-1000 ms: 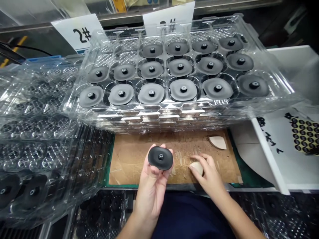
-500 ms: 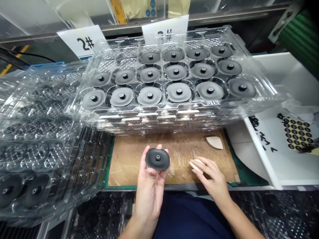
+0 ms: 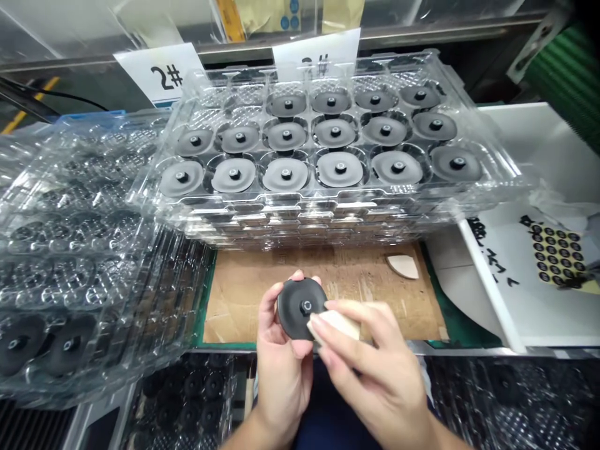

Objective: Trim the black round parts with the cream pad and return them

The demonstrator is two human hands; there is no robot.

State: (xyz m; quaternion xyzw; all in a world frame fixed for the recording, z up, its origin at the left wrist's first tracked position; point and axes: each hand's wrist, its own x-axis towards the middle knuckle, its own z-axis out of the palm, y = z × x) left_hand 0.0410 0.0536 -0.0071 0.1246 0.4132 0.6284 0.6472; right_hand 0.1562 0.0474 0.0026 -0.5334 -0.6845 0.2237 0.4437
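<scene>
My left hand [image 3: 284, 369] is closed around the edge of a black rounded disc [image 3: 293, 312] with a small raised hub at its centre. The disc's broad face is turned up toward me. In my right hand [image 3: 375, 362], a cream-coloured pad [image 3: 344, 322], perhaps a sponge, is pinched between thumb and fingers. Its tip meets the disc's face close beside the hub. Behind my hands, a clear plastic tray [image 3: 323, 199] tops a stack and holds several similar black discs [image 3: 234, 175] in rows of pockets.
Brown cardboard [image 3: 244, 294] covers the bench under my hands, with a cream wedge-shaped piece [image 3: 403, 266] on it. More clear trays [image 3: 94, 250] are stacked at left. At right, a white bin [image 3: 529, 319] holds a sheet of round black stickers [image 3: 557, 250]. A green ribbed hose [image 3: 569, 81] hangs upper right.
My right hand has lifted the cream pad from over the cardboard and moved left onto the black disc. My left hand has tilted the disc, which now appears larger.
</scene>
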